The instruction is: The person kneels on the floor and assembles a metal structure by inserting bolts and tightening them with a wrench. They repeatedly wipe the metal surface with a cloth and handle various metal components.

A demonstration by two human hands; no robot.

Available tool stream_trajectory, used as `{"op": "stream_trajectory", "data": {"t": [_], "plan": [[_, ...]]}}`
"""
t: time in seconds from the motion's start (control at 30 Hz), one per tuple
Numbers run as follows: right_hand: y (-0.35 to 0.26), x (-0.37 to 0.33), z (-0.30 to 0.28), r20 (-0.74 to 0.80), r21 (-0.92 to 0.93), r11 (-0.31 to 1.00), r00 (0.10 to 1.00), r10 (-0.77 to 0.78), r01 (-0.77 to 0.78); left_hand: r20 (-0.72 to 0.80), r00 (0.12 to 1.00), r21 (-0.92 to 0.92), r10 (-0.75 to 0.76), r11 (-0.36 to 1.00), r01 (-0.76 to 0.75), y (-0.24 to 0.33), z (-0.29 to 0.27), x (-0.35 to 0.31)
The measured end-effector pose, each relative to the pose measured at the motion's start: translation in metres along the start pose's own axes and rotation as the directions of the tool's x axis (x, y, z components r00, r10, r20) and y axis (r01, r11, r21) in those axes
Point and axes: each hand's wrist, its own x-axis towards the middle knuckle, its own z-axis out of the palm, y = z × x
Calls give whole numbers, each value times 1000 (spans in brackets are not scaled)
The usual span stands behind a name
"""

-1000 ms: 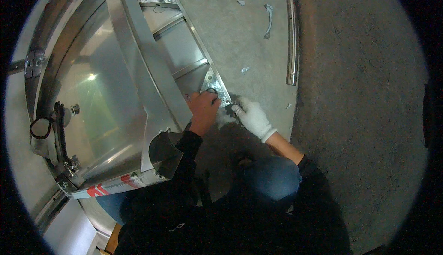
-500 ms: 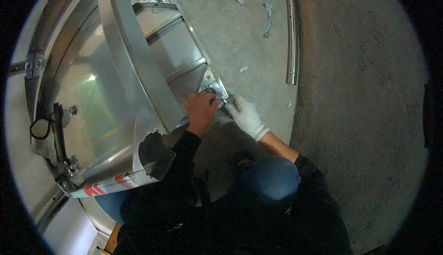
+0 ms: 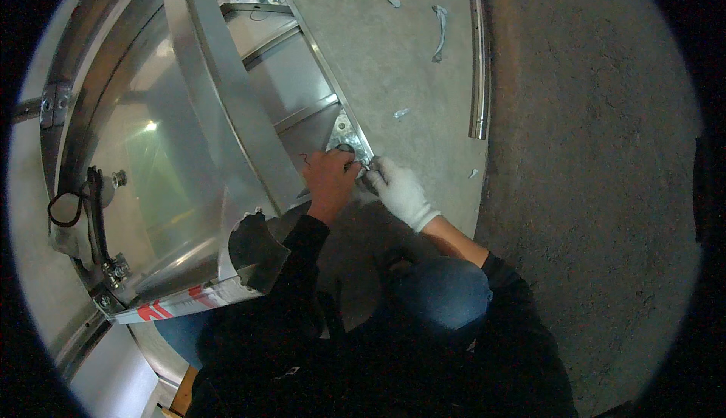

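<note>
My left hand (image 3: 331,182), bare, is at the near corner of a metal frame (image 3: 327,75), with its fingers curled in against the corner. A dark round piece (image 3: 345,148) shows just beyond its fingertips, at the edge of a shiny triangular corner plate (image 3: 342,125) with a hole in it. Close to its right, my right hand (image 3: 402,193) wears a white glove. Its thumb and fingers are pinched together at the frame's outer edge, around a small part too hidden to name. What the left fingers grip is also covered.
A large curved sheet-metal body (image 3: 162,168) fills the left side, with a black strap (image 3: 95,206) on it. A jagged-ended metal piece (image 3: 257,248) lies near my left forearm. Scraps of film (image 3: 439,34) litter the floor; a metal rail (image 3: 478,55) runs along the dark mat (image 3: 582,176).
Both hands stay at the frame corner. The gloved right hand has shifted very slightly; little else differs apart from a small shift of the whole view.
</note>
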Motion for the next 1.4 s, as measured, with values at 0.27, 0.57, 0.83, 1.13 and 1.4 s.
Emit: {"op": "stream_trajectory", "data": {"t": [0.27, 0.57, 0.83, 1.13, 1.4], "plan": [[-1, 3, -1, 48, -63, 998, 999, 15, -12, -18, 999, 132, 50, 990, -47, 5, -2, 0], [6, 4, 7, 57, -307, 937, 986, -157, 167, -115, 988, 272, 100, 960, -65, 9, 0, -5], [8, 15, -7, 286, -422, 831, 923, -258, 363, -116, 948, 85, 297, 954, -288, 5, -6, -8], [29, 28, 1, 263, -463, 668, 810, -524, 582, -189, 942, 84, 278, 960, -267, 2, 3, -10], [28, 35, -5, 413, -598, 350, 651, -637, 721, -3, 990, 57, 144, 988, -144, 9, -3, -5]]}}
